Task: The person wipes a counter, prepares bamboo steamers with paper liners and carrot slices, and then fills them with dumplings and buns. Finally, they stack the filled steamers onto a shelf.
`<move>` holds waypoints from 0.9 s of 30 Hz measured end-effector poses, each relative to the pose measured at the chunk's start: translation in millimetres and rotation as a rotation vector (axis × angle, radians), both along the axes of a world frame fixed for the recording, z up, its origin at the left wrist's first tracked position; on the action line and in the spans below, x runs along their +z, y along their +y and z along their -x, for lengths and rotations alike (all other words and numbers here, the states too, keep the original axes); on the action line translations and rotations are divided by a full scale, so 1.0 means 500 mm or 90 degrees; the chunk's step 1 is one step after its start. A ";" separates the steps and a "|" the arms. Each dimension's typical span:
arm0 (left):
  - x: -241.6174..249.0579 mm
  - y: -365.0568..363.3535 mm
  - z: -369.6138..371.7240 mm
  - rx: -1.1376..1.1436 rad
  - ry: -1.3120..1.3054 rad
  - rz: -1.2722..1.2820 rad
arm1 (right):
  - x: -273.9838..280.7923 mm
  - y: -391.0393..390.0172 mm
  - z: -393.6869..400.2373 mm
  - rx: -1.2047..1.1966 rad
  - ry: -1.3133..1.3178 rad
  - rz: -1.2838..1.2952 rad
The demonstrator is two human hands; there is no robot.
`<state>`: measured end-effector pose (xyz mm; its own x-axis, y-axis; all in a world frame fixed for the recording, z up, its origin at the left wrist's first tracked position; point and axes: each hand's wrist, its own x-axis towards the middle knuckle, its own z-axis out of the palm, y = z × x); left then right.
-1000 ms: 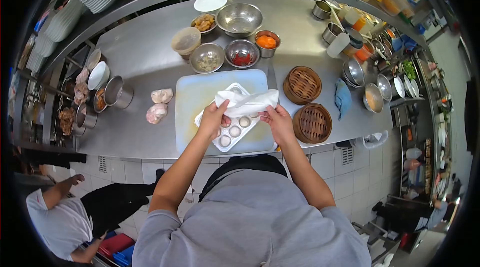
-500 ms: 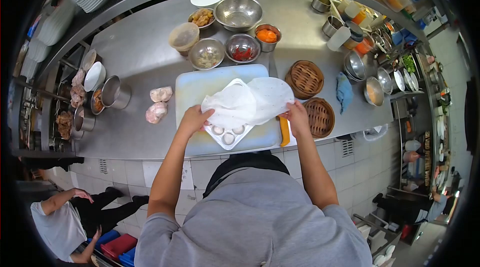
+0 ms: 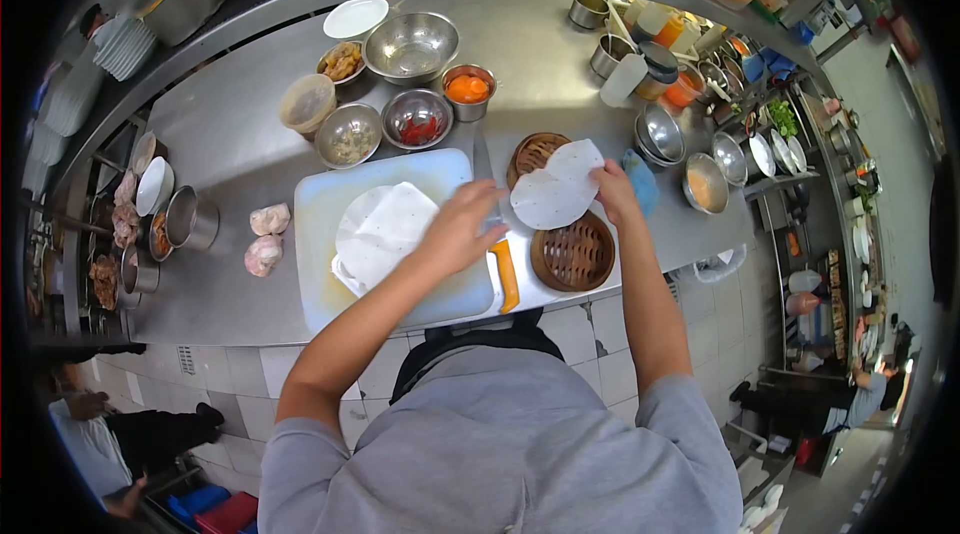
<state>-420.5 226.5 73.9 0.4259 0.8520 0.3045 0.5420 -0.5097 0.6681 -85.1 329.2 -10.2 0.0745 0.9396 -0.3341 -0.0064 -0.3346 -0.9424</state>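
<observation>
Above two bamboo steamers (image 3: pixel 572 252), my right hand (image 3: pixel 617 196) pinches the edge of a white perforated paper sheet (image 3: pixel 558 186). The sheet partly covers the rear steamer (image 3: pixel 533 152). My left hand (image 3: pixel 465 226) hovers over the right side of the cutting board (image 3: pixel 318 204), fingers apart and holding nothing. More white paper (image 3: pixel 388 231) lies on the board, over a white tray whose edge shows at the lower left. A knife with a yellow handle (image 3: pixel 506 277) rests between the board and the front steamer.
Behind the board stand metal bowls (image 3: pixel 412 49), a cup of orange food (image 3: pixel 468 90) and a plastic tub (image 3: pixel 307 104). Two pale lumps (image 3: pixel 267 238) lie left of the board. A blue cloth (image 3: pixel 640 184) is beside the steamers. Other people (image 3: pixel 95 444) stand beyond the table.
My right hand has carried one sheet rightward from the tray to the steamers. My left hand has let go of the paper, which now lies over the tray. The view has shifted.
</observation>
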 end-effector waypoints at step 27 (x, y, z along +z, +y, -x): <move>-0.117 0.174 -0.290 0.244 0.071 -0.076 | -0.079 0.127 -0.054 0.147 -0.386 -0.397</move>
